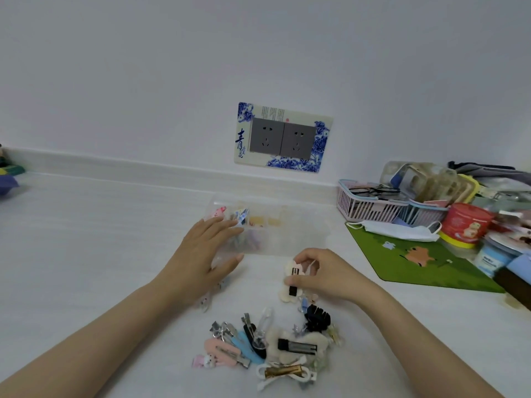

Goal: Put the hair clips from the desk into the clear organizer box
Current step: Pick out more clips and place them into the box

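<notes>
Right hand pinches a fluffy cream hair clip, black clasp up

White desk w/ clear organizer box, hair clips pile, green mat, pink basket.

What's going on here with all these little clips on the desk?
A person is sorting hair clips into a clear organizer box. Their left hand rests on the box's left end, steadying it, while their right hand pinches a fuzzy cream clip just in front of the box. A few colourful clips already sit in its compartments, and a pile of clips waits on the desk nearer the person.
</notes>
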`<control>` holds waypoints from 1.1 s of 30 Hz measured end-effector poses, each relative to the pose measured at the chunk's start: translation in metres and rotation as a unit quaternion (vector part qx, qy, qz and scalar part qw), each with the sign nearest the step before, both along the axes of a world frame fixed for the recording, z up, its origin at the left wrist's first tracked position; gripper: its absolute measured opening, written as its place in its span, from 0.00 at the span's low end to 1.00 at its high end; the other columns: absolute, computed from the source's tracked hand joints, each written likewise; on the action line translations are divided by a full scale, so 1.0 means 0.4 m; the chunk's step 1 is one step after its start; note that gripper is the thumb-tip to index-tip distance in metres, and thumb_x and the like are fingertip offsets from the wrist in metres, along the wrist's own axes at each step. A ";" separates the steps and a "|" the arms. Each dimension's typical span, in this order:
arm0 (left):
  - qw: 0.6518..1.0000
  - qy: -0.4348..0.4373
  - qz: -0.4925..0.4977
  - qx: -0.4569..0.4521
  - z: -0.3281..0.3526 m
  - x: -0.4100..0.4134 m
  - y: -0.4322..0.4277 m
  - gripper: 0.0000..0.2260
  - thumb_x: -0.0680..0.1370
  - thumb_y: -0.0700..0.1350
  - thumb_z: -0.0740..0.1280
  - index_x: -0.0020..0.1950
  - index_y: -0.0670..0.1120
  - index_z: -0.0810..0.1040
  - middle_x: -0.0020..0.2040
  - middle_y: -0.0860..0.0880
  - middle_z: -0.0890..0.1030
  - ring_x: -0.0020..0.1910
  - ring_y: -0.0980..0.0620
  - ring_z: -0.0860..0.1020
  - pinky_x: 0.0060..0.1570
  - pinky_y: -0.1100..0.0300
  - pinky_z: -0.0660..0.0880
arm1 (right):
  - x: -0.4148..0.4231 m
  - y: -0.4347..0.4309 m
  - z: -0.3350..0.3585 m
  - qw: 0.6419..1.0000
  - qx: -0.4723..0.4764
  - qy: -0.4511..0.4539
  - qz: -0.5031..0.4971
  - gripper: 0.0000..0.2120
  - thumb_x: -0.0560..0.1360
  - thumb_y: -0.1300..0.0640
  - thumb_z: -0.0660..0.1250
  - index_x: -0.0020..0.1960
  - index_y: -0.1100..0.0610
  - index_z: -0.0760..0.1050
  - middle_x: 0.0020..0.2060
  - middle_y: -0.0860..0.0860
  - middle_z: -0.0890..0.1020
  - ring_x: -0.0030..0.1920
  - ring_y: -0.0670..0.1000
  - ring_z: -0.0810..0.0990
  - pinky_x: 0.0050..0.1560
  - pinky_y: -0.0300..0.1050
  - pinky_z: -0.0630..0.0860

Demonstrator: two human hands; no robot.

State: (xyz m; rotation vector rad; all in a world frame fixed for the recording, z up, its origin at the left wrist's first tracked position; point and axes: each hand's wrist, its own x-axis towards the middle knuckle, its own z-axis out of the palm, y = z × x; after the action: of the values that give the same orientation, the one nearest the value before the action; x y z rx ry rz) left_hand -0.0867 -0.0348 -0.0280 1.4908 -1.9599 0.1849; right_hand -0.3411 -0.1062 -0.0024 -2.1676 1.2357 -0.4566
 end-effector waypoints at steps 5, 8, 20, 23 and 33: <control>1.000 0.014 -0.001 0.009 0.004 0.000 0.002 0.25 0.75 0.63 0.54 0.69 0.55 0.68 0.71 0.56 0.68 0.73 0.56 0.60 0.73 0.53 0.56 | 0.012 0.008 0.001 0.990 0.018 -0.141 0.006 0.08 0.68 0.55 0.75 0.42 0.53 0.77 0.35 0.46 0.78 0.32 0.42 0.74 0.33 0.29 0.71; 1.000 0.022 -0.003 0.007 0.006 0.000 0.002 0.24 0.75 0.62 0.55 0.68 0.55 0.68 0.69 0.56 0.69 0.71 0.56 0.61 0.72 0.57 0.55 | 0.030 0.010 0.050 0.970 0.031 -0.240 -0.001 0.06 0.70 0.59 0.73 0.45 0.59 0.77 0.34 0.51 0.81 0.26 0.40 0.76 0.27 0.31 0.70; 1.000 0.026 -0.007 0.004 0.007 0.006 -0.004 0.22 0.75 0.60 0.57 0.67 0.54 0.70 0.67 0.56 0.72 0.69 0.56 0.65 0.70 0.54 0.59 | 0.214 -0.190 0.141 0.987 -0.066 -0.141 0.038 0.07 0.70 0.56 0.73 0.41 0.54 0.74 0.32 0.52 0.81 0.36 0.48 0.79 0.44 0.41 0.74; 0.999 0.034 -0.006 0.008 0.004 0.007 -0.005 0.23 0.75 0.60 0.57 0.67 0.53 0.70 0.67 0.56 0.72 0.70 0.55 0.65 0.70 0.50 0.61 | 0.220 -0.200 0.121 0.993 -0.054 -0.025 0.097 0.09 0.70 0.53 0.73 0.47 0.54 0.77 0.39 0.52 0.81 0.41 0.48 0.77 0.47 0.42 0.73; 0.999 0.038 0.000 0.020 0.010 -0.002 -0.001 0.24 0.74 0.61 0.56 0.67 0.53 0.70 0.68 0.55 0.71 0.70 0.55 0.64 0.71 0.52 0.58 | 0.205 -0.145 0.086 0.947 -0.244 0.178 0.112 0.29 0.81 0.44 0.45 0.48 0.59 0.81 0.49 0.53 0.82 0.60 0.48 0.71 0.73 0.48 0.48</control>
State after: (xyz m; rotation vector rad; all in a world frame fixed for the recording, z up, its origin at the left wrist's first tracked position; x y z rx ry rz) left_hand -0.0877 -0.0351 -0.0239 1.5015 -1.9146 0.0880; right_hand -0.2590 -0.1641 0.0320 -2.8784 1.1163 -0.3017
